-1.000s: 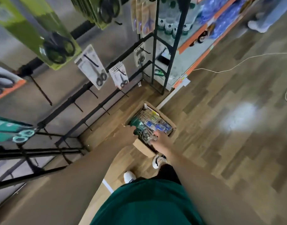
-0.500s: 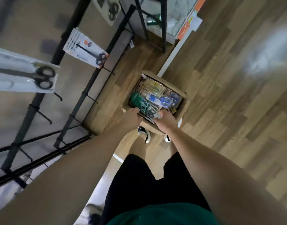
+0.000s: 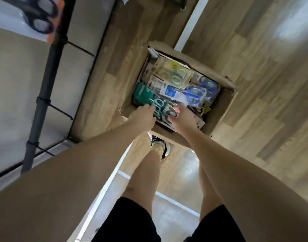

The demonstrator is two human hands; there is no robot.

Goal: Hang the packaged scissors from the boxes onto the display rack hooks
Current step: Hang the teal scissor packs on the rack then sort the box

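Observation:
An open cardboard box [image 3: 217, 74] stands on the wooden floor, filled with several packaged scissors: green packs [image 3: 142, 93] at the left, a yellow-green pack [image 3: 176, 74] at the back, blue-handled ones [image 3: 195, 95] to the right. Both my hands reach into its near side. My left hand [image 3: 142, 116] lies on the green packs, fingers curled over their edge. My right hand [image 3: 181, 117] grips a grey-black pack [image 3: 167, 110] by its near end. The black display rack [image 3: 43, 95] with bare hooks rises at the left.
A packaged pair of black scissors [image 3: 39, 16] hangs on the rack at the top left. A white shelf base [image 3: 190, 21] runs behind the box. My legs and shoe [image 3: 160, 145] stand just before the box. Wooden floor [image 3: 272, 102] spreads to the right.
I have bent lower, so the box fills more of the view. Both hands went from the near rim deeper onto the packs, and the right hand's fingers closed round one.

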